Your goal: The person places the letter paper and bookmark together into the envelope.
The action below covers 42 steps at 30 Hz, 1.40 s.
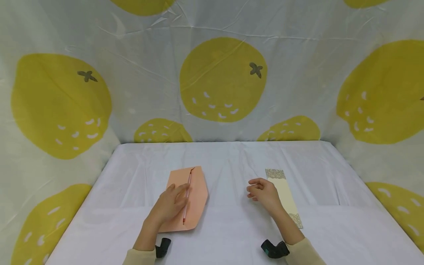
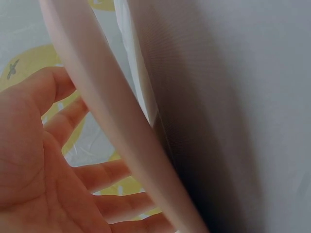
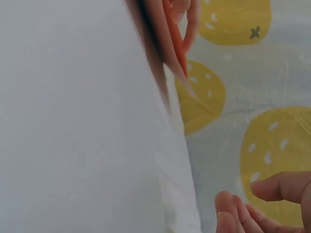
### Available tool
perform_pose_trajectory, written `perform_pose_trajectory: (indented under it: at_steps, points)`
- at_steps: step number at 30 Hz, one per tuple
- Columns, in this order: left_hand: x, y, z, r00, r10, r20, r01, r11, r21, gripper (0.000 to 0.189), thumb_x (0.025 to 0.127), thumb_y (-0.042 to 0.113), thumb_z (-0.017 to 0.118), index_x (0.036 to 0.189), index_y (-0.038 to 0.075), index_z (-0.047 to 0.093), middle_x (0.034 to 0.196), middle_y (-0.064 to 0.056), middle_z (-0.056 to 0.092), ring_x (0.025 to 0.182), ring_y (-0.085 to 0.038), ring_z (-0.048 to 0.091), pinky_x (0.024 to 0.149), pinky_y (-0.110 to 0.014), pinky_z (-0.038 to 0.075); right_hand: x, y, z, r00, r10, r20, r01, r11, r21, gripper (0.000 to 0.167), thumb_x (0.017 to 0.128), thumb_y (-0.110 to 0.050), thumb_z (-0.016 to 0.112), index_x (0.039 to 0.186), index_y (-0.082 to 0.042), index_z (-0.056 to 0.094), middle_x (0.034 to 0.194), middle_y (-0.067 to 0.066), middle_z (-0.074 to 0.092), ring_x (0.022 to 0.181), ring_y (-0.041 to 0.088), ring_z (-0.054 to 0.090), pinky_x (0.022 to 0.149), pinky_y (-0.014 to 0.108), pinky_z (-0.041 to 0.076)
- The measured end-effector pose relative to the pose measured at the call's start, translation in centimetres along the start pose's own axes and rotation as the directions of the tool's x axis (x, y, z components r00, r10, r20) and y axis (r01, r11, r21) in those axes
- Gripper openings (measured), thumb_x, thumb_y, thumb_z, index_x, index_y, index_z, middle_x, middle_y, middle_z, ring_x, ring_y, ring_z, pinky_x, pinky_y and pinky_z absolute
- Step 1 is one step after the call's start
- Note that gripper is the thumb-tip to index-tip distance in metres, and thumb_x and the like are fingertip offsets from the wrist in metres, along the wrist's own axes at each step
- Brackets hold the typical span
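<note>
In the head view a peach-coloured envelope (image 1: 198, 198) lies left of centre on the white cloth, a narrow slit running along it with pale and dark-orange edges. My left hand (image 1: 169, 204) rests on the envelope's left part, fingertips touching it beside the slit. The left wrist view shows the envelope's edge (image 2: 112, 107) close up, the fingers behind it. My right hand (image 1: 265, 193) hovers with loosely bent fingers and holds nothing. Just right of it lies a long cream card (image 1: 284, 195) with glittery gold bands at both ends; the hand and forearm partly cover it.
A white cloth (image 1: 228, 243) covers the table. Behind and at the sides hangs a pale curtain (image 1: 142, 88) printed with large yellow fruit. Black wrist cameras (image 1: 275, 249) sit at both wrists.
</note>
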<state>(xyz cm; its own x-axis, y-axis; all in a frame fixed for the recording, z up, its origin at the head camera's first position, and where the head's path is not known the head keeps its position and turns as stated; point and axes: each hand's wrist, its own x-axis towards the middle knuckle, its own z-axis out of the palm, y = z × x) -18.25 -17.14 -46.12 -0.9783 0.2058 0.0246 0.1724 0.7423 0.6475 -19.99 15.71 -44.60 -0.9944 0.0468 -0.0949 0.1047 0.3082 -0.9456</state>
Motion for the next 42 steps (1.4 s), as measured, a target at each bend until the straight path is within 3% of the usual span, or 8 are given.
perform_pose_trajectory:
  at_steps: [26, 42]
  points:
    - [-0.2, 0.4, -0.2, 1.000, -0.010, 0.011, 0.010, 1.000, -0.006, 0.046, 0.096, 0.021, 0.060, 0.141, 0.018, 0.052, 0.145, -0.037, 0.033, 0.131, -0.058, 0.032, 0.096, -0.072, 0.031, -0.3, 3.7, -6.0, 0.996, 0.044, -0.075, -0.059, 0.977, -0.206, 0.034, 0.093, -0.013, 0.062, 0.119, 0.009, 0.059, 0.088, 0.009, 0.071, 0.072, 0.017, 0.068, 0.065, 0.024, 0.049]
    - [-0.2, 0.3, -0.2, 1.000, -0.018, 0.017, 0.018, 1.000, -0.014, 0.046, 0.096, 0.022, 0.059, 0.142, 0.018, 0.052, 0.146, -0.036, 0.032, 0.133, -0.055, 0.031, 0.098, -0.071, 0.031, -0.1, 5.3, -10.1, 0.989, 0.074, -0.125, -0.105, 0.961, -0.257, 0.037, 0.094, -0.014, 0.059, 0.120, 0.012, 0.055, 0.087, 0.008, 0.071, 0.070, 0.012, 0.067, 0.062, 0.024, 0.050]
